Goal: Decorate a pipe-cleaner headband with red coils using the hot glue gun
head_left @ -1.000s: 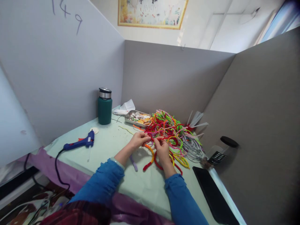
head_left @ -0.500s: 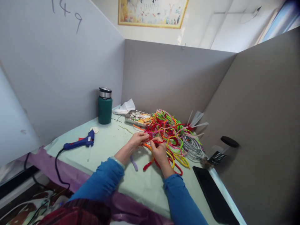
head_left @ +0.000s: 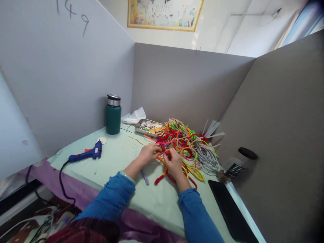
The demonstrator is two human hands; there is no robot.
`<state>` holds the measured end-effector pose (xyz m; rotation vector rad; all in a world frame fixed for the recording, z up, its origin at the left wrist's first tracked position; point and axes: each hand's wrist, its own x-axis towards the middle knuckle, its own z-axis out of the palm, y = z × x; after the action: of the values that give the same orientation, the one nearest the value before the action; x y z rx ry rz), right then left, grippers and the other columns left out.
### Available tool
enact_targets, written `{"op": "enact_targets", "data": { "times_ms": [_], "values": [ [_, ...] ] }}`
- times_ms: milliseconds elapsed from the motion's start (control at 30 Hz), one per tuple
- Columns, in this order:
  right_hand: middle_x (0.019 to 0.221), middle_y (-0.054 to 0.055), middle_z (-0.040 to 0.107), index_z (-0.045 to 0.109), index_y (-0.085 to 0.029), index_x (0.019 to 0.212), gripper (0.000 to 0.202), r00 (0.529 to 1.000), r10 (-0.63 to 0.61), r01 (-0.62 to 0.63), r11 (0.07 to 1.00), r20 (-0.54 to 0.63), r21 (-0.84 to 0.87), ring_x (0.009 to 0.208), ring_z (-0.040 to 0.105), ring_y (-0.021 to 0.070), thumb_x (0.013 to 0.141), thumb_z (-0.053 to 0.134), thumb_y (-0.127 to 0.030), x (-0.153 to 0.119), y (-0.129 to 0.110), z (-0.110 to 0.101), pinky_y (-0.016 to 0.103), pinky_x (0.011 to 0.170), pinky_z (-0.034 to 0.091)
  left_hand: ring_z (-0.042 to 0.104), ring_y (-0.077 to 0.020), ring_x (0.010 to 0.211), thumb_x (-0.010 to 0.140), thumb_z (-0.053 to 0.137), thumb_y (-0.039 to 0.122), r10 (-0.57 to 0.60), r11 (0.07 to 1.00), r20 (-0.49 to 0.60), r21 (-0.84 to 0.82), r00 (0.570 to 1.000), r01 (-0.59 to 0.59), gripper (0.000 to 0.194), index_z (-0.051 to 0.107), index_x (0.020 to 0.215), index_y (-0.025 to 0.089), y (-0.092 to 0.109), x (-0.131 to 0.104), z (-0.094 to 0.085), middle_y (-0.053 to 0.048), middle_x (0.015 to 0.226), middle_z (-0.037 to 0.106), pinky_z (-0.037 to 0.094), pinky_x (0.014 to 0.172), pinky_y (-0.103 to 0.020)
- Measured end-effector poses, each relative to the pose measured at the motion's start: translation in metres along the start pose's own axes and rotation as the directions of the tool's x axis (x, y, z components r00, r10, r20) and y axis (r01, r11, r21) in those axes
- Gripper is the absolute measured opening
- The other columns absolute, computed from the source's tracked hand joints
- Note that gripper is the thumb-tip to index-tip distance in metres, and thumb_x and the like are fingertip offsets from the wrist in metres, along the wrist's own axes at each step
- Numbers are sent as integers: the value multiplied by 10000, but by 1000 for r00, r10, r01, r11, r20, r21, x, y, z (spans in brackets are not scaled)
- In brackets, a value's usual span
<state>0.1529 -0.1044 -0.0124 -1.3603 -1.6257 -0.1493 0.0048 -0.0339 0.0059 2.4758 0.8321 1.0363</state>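
Both my hands meet over the table, pinching a red pipe cleaner (head_left: 167, 152) between them. My left hand (head_left: 149, 154) is closed on its left part, with the fingertips partly hidden. From the other side, my right hand (head_left: 174, 162) grips it between thumb and finger. Just beyond lies a tangled heap of coloured pipe cleaners (head_left: 182, 131), red, green, pink and orange. Below the hands an orange pipe cleaner with a red tip (head_left: 159, 179) rests on the table, and a short purple piece (head_left: 144, 177) lies beside my left wrist.
A blue glue gun (head_left: 87, 153) with its cord lies at the left, near a green bottle (head_left: 113, 116). Behind my hands stands a metal tray (head_left: 138, 130) of buttons or discs. A black flat object (head_left: 230, 209) lies at the right. Grey partitions (head_left: 187, 77) enclose the table.
My right hand has turned slightly and shifted a little, its fingers curling more around the red pipe cleaner. The left hand has moved very slightly. Objects on the table look unmoved.
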Motion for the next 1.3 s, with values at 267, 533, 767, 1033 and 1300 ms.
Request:
{"op": "enact_targets", "data": {
  "times_ms": [267,533,767,1033,1300],
  "values": [
    [644,-18,463,448,-209,644,210,994,77,-73,996,-79,42,609,427,138,830,499,-293,1,-1,-1,258,569,322,462,-134,571,735,548,208,-27,998,74,-59,997,31,105,631,672,192,4,-1,5,-12,617,561,294,546,-233],
    [602,-29,496,487,-196,653,235,948,281,-242,941,-147,236,587,449,133,808,531,-368,2,10,7,255,573,350,416,-88,487,712,575,316,-191,841,158,-482,969,245,169,604,696,150,-2,5,10,26,553,511,303,477,-206],
    [626,-4,548,551,-184,705,220,941,293,-237,927,-170,290,603,476,146,818,524,-370,0,-4,10,269,594,380,374,-45,399,632,696,391,-320,446,283,-797,904,407,300,569,688,125,4,7,5,42,520,496,294,399,-192],
    [699,11,565,558,-184,709,175,978,138,-101,970,-158,222,669,511,153,837,511,-294,-2,-15,16,274,650,395,353,-22,425,544,801,291,-364,61,369,-907,855,417,322,586,686,97,9,5,3,30,545,501,262,392,-166],
    [672,2,527,534,-190,724,157,986,134,-121,984,-98,133,648,484,155,837,521,-299,0,0,5,277,628,372,448,-78,492,716,642,294,-371,638,146,-678,917,365,275,674,938,136,-3,7,3,-10,659,608,347,474,-201]
  ]
}}
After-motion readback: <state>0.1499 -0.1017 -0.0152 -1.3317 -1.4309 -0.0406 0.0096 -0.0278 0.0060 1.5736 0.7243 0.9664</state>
